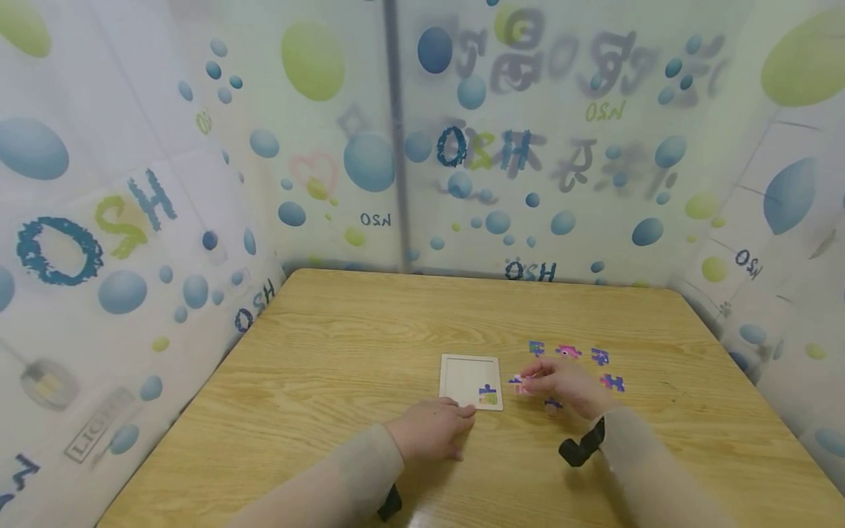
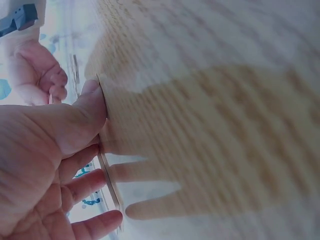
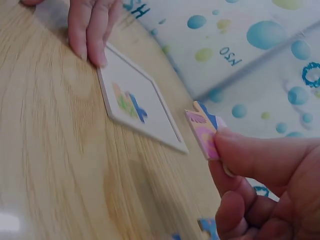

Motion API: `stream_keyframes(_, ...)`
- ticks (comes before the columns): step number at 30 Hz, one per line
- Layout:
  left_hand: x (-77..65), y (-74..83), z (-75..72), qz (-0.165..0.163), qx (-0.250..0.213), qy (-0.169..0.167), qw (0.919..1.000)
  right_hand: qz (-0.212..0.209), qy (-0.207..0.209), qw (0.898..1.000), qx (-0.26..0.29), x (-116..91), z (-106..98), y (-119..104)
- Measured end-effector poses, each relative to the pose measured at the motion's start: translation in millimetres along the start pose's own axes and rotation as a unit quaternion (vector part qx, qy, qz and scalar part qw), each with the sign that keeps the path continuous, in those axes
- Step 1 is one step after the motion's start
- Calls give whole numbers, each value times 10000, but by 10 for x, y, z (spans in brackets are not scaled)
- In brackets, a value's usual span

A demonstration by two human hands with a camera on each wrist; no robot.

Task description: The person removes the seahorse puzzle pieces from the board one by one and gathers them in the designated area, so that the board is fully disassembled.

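My right hand (image 1: 569, 383) pinches a pink, purple and blue jigsaw puzzle piece (image 3: 204, 131) between thumb and fingers, held up over the table just right of the puzzle frame. The pale square puzzle frame (image 1: 447, 378) lies flat, with one green and blue puzzle piece (image 1: 488, 396) set in its near right corner. My left hand (image 1: 432, 429) rests at the frame's near edge, fingertips on the rim and fingers fairly straight. In the left wrist view, the left thumb (image 2: 90, 107) lies along that edge.
Several loose puzzle pieces lie right of the frame, among them a pink one (image 1: 568, 352), a blue one (image 1: 599, 356) and a red and blue one (image 1: 612, 382). Another blue piece (image 1: 553, 403) sits by the right hand. Patterned curtains (image 1: 330, 235) enclose the wooden table (image 1: 330, 345).
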State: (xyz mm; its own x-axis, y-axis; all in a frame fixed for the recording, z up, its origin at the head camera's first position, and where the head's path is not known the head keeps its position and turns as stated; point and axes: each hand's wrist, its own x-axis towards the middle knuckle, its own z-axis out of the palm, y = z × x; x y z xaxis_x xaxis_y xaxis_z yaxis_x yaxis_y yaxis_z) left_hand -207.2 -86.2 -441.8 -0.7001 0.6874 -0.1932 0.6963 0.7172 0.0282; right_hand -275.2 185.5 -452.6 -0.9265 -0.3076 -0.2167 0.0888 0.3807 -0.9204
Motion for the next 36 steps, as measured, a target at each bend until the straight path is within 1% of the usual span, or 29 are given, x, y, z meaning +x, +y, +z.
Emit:
stream_keyframes(4,3,-8,8,4,-28,1,10000,64,-5,10000,19,-63,-142,83)
stream_keyframes(10,8,-16,16,7,-118,-1,9999,316,166,9990,-282,-162,-332,207)
stream_keyframes(12,10,-18,22,13,-105,-4,9999,411,211,9985,-297,-193,-391,240)
stream_keyframes(17,16,-22,29,31,-75,6,10000,599,212,9971,-408,-271,-523,294)
stream_keyframes(20,20,-25,31,19,-104,-2,9999,605,210,9963,-579,-319,-588,316)
stream_keyframes(25,18,-21,29,-28,-187,-15,9998,627,243,9948,-764,-387,-676,359)
stream_keyframes(28,15,-19,21,-28,-154,12,9999,620,232,9939,-881,-417,-718,385)
stream_keyframes(36,3,-12,13,-12,-105,-8,9999,757,282,9880,-1320,-469,-686,348)
